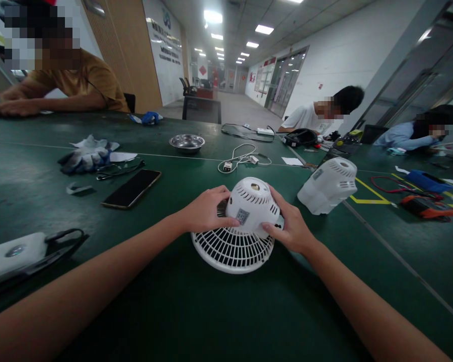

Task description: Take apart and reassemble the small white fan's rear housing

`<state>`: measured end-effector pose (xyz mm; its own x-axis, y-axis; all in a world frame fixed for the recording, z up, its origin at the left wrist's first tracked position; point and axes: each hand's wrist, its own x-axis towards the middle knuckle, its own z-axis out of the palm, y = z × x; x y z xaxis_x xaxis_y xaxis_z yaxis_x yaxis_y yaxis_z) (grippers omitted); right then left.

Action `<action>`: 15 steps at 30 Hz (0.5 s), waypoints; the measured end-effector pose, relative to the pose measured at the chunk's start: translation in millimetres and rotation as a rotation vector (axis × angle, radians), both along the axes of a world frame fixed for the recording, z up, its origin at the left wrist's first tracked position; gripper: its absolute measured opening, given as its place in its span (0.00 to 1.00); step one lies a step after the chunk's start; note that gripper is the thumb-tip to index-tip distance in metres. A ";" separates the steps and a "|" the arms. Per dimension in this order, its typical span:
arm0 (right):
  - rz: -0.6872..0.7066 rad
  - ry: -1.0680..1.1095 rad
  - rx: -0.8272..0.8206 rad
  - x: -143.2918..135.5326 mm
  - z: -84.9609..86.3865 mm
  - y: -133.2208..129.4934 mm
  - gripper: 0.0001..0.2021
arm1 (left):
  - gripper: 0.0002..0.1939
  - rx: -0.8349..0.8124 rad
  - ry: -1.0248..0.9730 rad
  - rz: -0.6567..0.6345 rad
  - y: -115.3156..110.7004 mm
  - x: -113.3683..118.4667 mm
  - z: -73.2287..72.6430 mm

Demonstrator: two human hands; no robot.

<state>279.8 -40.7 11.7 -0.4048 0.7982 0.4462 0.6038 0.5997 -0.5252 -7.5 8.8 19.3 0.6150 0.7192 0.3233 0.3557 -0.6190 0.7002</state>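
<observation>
We saw a wide dark green worktop (196,311) that filled most of the frame, from the lower edge up to the people who sat at its far side. One person in a mustard shirt (86,80) sat in the upper left, and two more persons were at the upper right.

In the centre of the frame stood a white fan head (245,226), with its round grille (232,251) lying face down on the worktop and its domed motor housing (252,203) pointing up. We held it from both sides. Our left hand (206,210) was curled around the left side of the housing, with the thumb pressed on it near a small square label (242,216). Our right hand (292,226) was wrapped around the right side, the fingers bent against the housing and the thumb on its lower front.

Just to the right of it, near but apart, a second white housing (328,186) lay tilted on the worktop. At the lower left edge we saw a white flat device (11,254) with a black strap. A black phone (132,188) lay left of centre, and grey work gloves (85,158) lay behind it. Further back stood a small metal bowl (186,143), and a white cable (241,158) lay coiled to the right of it.
</observation>
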 end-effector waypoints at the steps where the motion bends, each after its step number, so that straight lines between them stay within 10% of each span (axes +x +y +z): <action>1: -0.019 -0.009 -0.004 -1.0 -0.1 0.1 0.47 | 0.24 -0.011 -0.003 0.004 0.5 0.0 -0.9; 15: 0.017 0.017 -0.013 -3.3 6.2 5.0 0.47 | 0.33 0.060 0.190 -0.047 5.8 -1.2 -2.5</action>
<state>276.5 -35.7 17.9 -0.4103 0.7971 0.4431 0.5846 0.6028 -0.5431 -8.7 14.7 16.7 0.7013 0.6713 0.2399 0.4474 -0.6765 0.5850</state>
